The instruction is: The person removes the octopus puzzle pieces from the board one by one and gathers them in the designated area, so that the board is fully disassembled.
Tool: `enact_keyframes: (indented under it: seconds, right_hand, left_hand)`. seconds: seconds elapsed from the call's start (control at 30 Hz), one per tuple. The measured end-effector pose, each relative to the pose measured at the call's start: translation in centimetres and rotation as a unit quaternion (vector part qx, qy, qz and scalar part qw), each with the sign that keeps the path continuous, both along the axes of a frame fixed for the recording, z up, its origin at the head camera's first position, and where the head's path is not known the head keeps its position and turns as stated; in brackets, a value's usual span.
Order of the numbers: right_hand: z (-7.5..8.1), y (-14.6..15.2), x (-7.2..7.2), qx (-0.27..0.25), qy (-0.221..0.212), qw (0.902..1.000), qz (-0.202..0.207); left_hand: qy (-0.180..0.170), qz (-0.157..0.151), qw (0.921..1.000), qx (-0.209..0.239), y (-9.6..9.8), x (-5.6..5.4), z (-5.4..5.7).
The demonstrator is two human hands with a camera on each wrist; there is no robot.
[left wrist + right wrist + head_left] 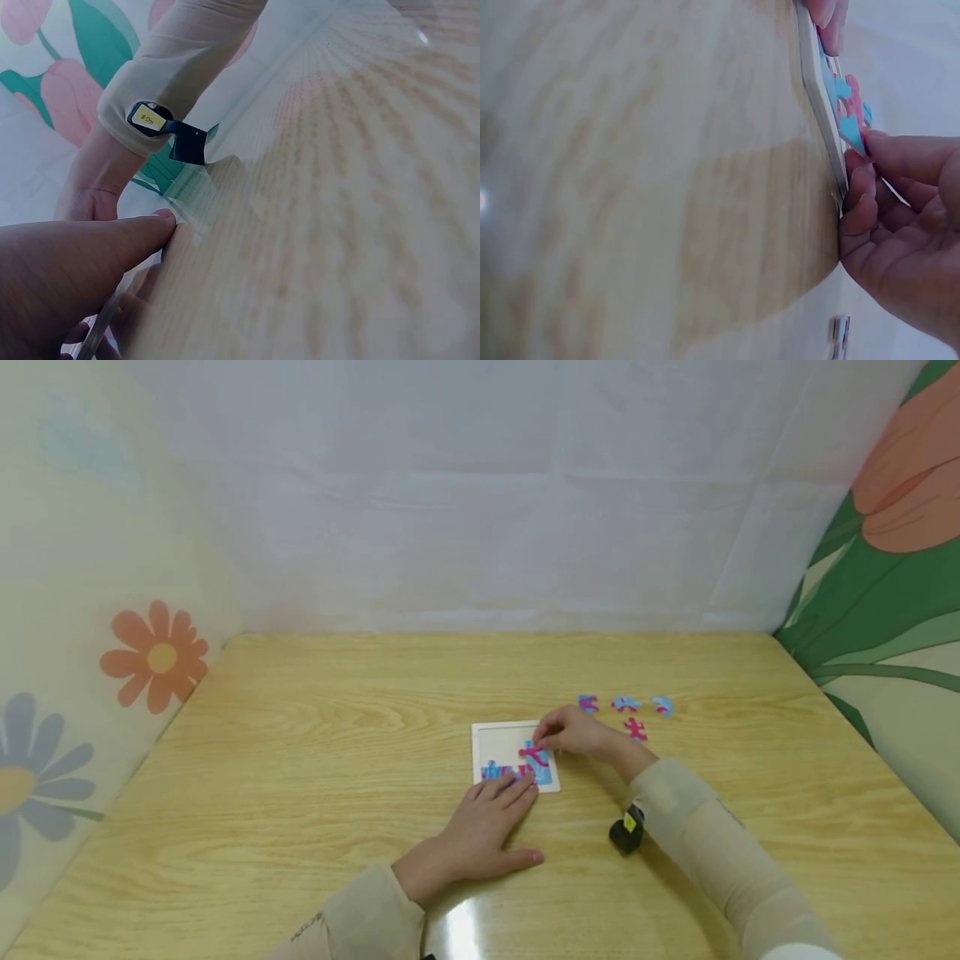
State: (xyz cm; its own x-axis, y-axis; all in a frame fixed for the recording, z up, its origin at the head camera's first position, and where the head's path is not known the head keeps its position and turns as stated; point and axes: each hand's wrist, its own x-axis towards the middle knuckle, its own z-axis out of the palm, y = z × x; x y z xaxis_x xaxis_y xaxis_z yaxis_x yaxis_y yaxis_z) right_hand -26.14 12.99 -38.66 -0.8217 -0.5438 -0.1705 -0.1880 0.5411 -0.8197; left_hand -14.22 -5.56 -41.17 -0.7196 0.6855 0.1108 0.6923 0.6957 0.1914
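A small white puzzle tray (476, 747) lies on the table, with pink-and-blue jigsaw pieces (491, 771) along its near side and bare board at the far left. My left hand (487, 835) lies with its fingers stretched over the near pieces and its thumb spread to the right. At the tray's right side, my right hand (576, 732) pinches a pink-and-blue jigsaw piece (851, 112) between thumb and fingertips. In the right wrist view that piece is tilted above the tray surface. The left wrist view shows mostly the left thumb (82, 255); its fingertips are hidden.
Several loose jigsaw pieces lie beyond the right hand: one (588, 703) nearest the tray, others (626, 703) farther right, and a pink one (635, 728) closer in. A black wrist camera (627, 831) hangs under the right sleeve. A white cloth (480, 510) backs the wooden table (300, 735).
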Motion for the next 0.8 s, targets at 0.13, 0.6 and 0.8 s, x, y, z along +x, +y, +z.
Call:
enact_keyframes:
  seconds: [0.13,0.6,0.8]
  right_hand:
    - [-0.07,0.29,-0.06,-0.017,-0.010,0.9998,0.002]
    - [0.09,0.50,-0.29,-0.019,-0.061,0.9972,-0.037]
    - [0.04,0.54,-0.41,-0.026,-0.074,0.9962,-0.037]
  left_hand:
    - [-0.003,0.001,1.0000,0.000,-0.02,0.03,-0.01]
    - [-0.008,0.001,1.0000,0.003,0.07,-0.09,-0.07]
    - [-0.003,0.001,1.0000,0.005,0.05,-0.11,-0.04]
